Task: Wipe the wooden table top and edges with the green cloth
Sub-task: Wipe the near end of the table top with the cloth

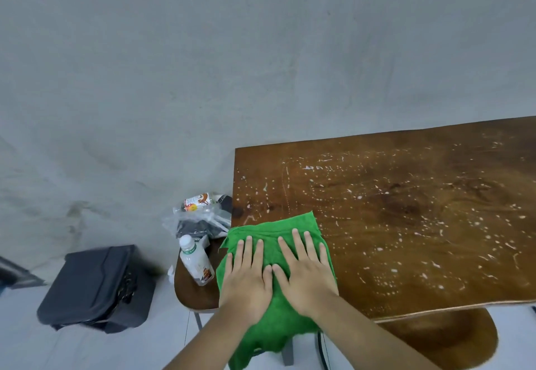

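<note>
The green cloth (278,224) lies spread over the near left corner of the wooden table (406,210) and hangs down over its front edge. My left hand (248,279) and my right hand (304,271) both press flat on the cloth, side by side, fingers stretched out and pointing away from me. The brown table top carries many small white flecks and scratches across its surface to the right of the cloth.
A round wooden stool (194,291) stands left of the table with a white plastic bottle (195,259) and a clear bag of packets (200,219) on it. A dark bag (98,285) sits on the floor farther left. Another stool seat (441,337) shows under the table's front edge.
</note>
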